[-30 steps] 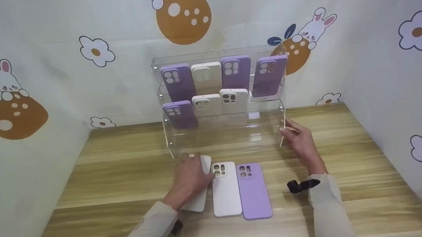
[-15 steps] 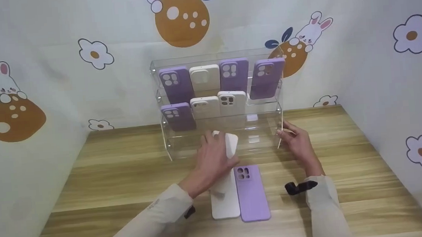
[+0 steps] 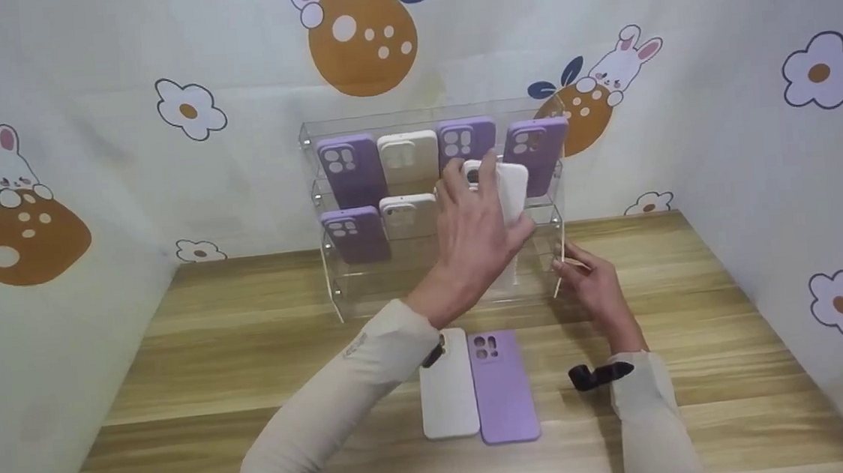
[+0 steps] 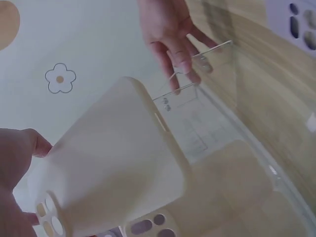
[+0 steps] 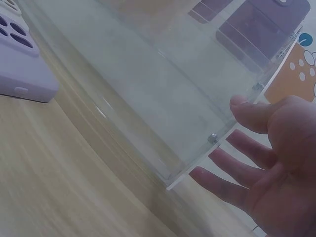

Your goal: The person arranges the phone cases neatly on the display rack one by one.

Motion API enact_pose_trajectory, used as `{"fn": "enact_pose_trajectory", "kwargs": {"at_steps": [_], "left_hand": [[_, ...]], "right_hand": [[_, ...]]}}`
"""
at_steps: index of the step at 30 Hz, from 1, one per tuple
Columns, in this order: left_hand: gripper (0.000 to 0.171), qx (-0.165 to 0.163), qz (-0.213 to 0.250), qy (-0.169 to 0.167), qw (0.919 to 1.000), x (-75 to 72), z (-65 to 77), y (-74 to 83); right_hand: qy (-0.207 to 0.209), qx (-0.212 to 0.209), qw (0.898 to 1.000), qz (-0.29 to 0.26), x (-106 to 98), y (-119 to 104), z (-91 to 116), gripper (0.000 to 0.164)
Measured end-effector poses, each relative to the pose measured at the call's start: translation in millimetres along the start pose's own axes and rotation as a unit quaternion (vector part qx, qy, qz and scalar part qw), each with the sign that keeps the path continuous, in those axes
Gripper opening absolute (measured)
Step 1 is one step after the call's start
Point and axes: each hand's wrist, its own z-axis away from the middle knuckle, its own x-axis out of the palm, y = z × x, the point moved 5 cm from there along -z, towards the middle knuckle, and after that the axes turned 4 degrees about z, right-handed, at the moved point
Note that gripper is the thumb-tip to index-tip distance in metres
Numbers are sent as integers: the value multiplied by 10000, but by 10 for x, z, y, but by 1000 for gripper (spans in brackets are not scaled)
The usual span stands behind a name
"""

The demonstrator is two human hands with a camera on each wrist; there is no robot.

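Note:
My left hand (image 3: pixel 474 232) grips a white phone case (image 3: pixel 514 191) by its camera end, raised before the second tier of a clear acrylic stand (image 3: pixel 365 282). In the left wrist view the white phone case (image 4: pixel 118 153) is tilted, its camera cutouts close to my fingers. With thumb and fingers on either side, my right hand (image 5: pixel 286 158) holds the stand's right side panel, low down. The top tier bears purple cases (image 3: pixel 353 182) and a cream case (image 3: pixel 410 168). On the second tier stand a purple case (image 3: pixel 354 238) and a white case (image 3: pixel 409 221); my left hand hides another.
A white phone case (image 3: pixel 449 400) and a purple phone case (image 3: pixel 506 399) lie side by side on the wooden table (image 3: pixel 252 377), in front of the stand. Patterned fabric walls (image 3: pixel 116 178) enclose the table at the back and both sides.
My left hand has picked the white phone case up off the table's left side and carried it up and right to the second tier. My right hand stays on the side panel.

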Motion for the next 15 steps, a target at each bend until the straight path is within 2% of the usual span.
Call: {"fn": "enact_pose_trajectory", "kwargs": {"at_steps": [7, 11, 15], "left_hand": [[72, 332, -455, 640, 9964, 46, -170, 294], [69, 120, -417, 764, 9961, 95, -341, 380], [67, -171, -373, 904, 9951, 152, -505, 398]], "right_hand": [[-7, -6, 10000, 20, -8, -2, 5, 54], [11, 15, 10000, 25, -10, -13, 5, 53], [-12, 183, 9998, -35, -7, -6, 13, 54]]}}
